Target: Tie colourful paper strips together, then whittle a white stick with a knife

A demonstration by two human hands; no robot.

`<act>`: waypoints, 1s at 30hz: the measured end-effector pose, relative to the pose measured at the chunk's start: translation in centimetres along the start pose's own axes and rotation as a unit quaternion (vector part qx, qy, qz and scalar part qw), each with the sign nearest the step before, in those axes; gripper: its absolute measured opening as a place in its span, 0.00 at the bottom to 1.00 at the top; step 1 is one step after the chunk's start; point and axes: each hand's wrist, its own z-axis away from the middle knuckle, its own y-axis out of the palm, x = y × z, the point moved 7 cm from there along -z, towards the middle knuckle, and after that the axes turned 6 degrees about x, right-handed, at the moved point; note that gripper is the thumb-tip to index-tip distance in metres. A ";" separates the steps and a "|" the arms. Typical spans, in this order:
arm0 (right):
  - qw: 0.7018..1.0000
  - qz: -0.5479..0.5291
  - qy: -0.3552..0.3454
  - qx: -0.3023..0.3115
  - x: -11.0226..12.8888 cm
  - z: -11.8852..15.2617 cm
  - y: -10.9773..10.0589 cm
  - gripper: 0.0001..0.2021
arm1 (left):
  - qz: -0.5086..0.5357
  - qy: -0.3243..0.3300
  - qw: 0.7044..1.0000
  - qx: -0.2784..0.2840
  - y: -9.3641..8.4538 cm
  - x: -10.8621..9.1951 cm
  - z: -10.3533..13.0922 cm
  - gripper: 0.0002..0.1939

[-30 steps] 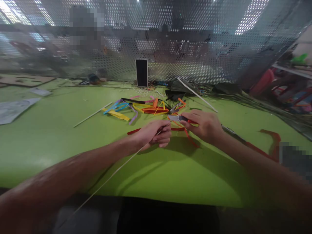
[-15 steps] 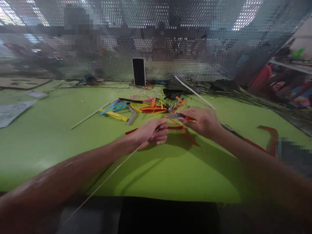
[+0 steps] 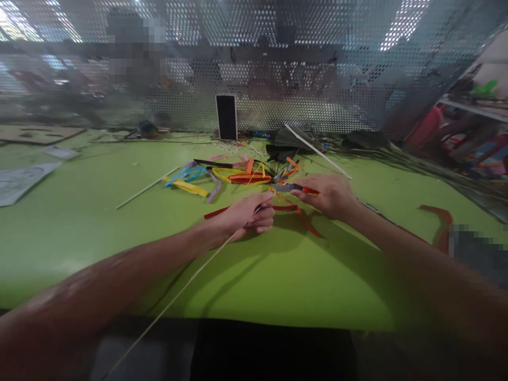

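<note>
My left hand (image 3: 254, 216) is closed around a thin pale stick (image 3: 190, 280), which runs from the fingers down toward the lower left, past the table's near edge. In my right hand (image 3: 327, 194) is a knife (image 3: 286, 188) with a grey blade and a red and black handle. The blade points left, close to the left fingertips; whether it touches the stick is too small to tell. A red strip (image 3: 307, 222) lies beside and behind the left hand. Behind both hands rest yellow strips (image 3: 190, 187), blue strips (image 3: 192, 173) and orange strips (image 3: 250, 179).
A dark-screened phone (image 3: 226, 117) stands upright against the perforated metal panel (image 3: 278, 69). Pale sticks (image 3: 146, 188) lie on the green table (image 3: 79, 222). Papers (image 3: 26, 180) are at the left, dark fibres (image 3: 428, 159) at the back right, a red strip (image 3: 442, 217) at the right.
Both hands keep their holds in nearly the same place. The lower part of the pale stick has shifted slightly to the right.
</note>
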 end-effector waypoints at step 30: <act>0.999 -0.018 -0.002 -0.038 2.9 0.7 -1.5 0.23 | -0.133 0.071 0.989 0.009 0.9 -1.7 0.6 0.20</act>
